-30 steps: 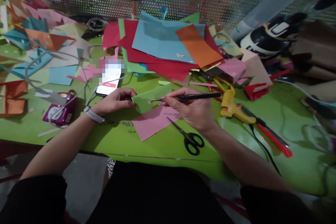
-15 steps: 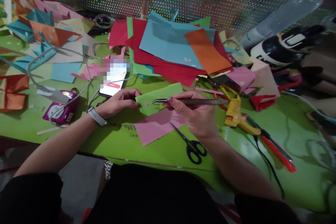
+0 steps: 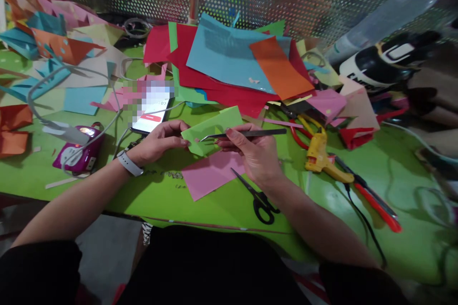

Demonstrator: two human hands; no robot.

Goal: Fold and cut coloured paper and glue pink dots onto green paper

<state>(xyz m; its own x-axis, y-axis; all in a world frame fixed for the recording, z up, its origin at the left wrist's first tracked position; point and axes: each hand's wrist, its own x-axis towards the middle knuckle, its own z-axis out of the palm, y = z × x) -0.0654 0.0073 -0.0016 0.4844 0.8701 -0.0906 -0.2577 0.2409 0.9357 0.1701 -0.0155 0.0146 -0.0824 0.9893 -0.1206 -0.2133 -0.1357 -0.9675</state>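
My left hand [image 3: 161, 142] pinches the left edge of a light green paper piece [image 3: 229, 118]. In my right hand [image 3: 255, 150] are dark metal tweezers [image 3: 268, 132], held between thumb and fingers, with their bent tip over the green paper. A tiny pink scrap [image 3: 196, 140] lies on that paper beside the tip; whether they touch I cannot tell. The right fingers are also close behind the paper's lower right part. Below, a pink sheet [image 3: 203, 178] rests on the green table, and black scissors [image 3: 260, 202] lie at its right.
Stacked coloured paper [image 3: 218, 57] lies behind my hands. A phone [image 3: 153, 112] and purple device [image 3: 77, 152] are at left, with cables. A yellow glue gun [image 3: 318, 155], red-handled tool [image 3: 375, 205] and black-and-white bottle [image 3: 375, 66] are at right.
The tweezers and my right hand have shifted slightly left, and the tweezers point at a changed angle. The green paper is tilted a little more. The whole view has moved slightly.
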